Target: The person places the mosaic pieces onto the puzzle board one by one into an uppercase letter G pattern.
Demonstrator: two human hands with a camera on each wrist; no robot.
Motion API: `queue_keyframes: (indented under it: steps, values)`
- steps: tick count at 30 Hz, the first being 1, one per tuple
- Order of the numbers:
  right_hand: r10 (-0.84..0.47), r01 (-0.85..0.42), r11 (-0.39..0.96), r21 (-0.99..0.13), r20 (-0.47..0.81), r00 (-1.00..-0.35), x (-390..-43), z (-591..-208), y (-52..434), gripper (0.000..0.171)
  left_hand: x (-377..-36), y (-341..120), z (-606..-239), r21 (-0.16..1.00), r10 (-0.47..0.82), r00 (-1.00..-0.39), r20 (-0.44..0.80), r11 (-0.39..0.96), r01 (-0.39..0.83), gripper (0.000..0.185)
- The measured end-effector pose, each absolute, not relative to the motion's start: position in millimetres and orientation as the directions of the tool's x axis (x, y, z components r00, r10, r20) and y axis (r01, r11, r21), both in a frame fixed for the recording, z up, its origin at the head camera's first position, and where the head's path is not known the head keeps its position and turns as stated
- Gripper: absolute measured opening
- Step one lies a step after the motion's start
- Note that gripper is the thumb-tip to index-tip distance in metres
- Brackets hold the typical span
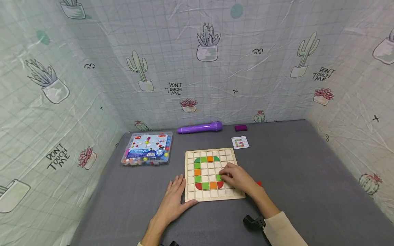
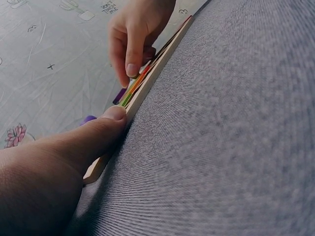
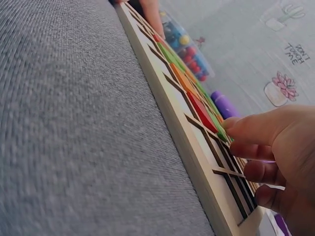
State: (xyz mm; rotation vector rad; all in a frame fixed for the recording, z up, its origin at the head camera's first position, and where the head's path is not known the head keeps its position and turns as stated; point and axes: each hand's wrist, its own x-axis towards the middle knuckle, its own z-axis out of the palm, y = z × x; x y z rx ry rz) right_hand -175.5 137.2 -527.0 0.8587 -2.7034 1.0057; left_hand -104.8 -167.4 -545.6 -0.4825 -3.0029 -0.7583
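A wooden grid board [image 1: 231, 195] lies on the table with green, orange and red tiles set in a C-like outline. My right hand [image 1: 236, 177] is over its right half, thumb and fingertips pinching a green square tile [image 1: 219, 177] just above a red rounded corner tile [image 1: 220, 185]. In the right wrist view the thumb meets that green tile [image 3: 222, 133] close to the grid. My left hand [image 1: 174, 198] rests at the board's left edge, fingers stretched along the side and thumb on the front corner. The thumb [image 2: 114, 113] presses the rim in the left wrist view.
Behind the board lies a small pattern card [image 1: 240, 142] with a coloured outline. A purple microphone-shaped object [image 1: 200, 128] and a dark purple block [image 1: 240, 128] lie along the back. At left is a clear box of colourful beads [image 1: 147, 148]. A red piece [image 1: 259, 183] shows beside the right wrist.
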Motion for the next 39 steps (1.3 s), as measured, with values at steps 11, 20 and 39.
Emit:
queue_keyframes:
  steps: [11,20,39]
  values:
    - [-0.414,-0.488,0.651,-0.581,0.267,-0.87,-169.6,-517.4,151.0,0.017,-105.0,-167.1,-545.2,0.465,0.291,-0.953,0.083,0.835,0.295,0.099]
    - [-0.389,-0.484,0.669,-0.563,0.29,-0.875,-164.2,-518.8,177.7,0.015,-105.4,-167.1,-546.8,0.46,0.296,-0.952,0.084,0.836,0.3,0.099]
    - [-0.406,-0.476,0.705,-0.525,0.252,-0.879,-151.3,-523.4,226.4,0.026,-107.0,-168.8,-550.9,0.462,0.299,-0.95,0.091,0.832,0.306,0.099]
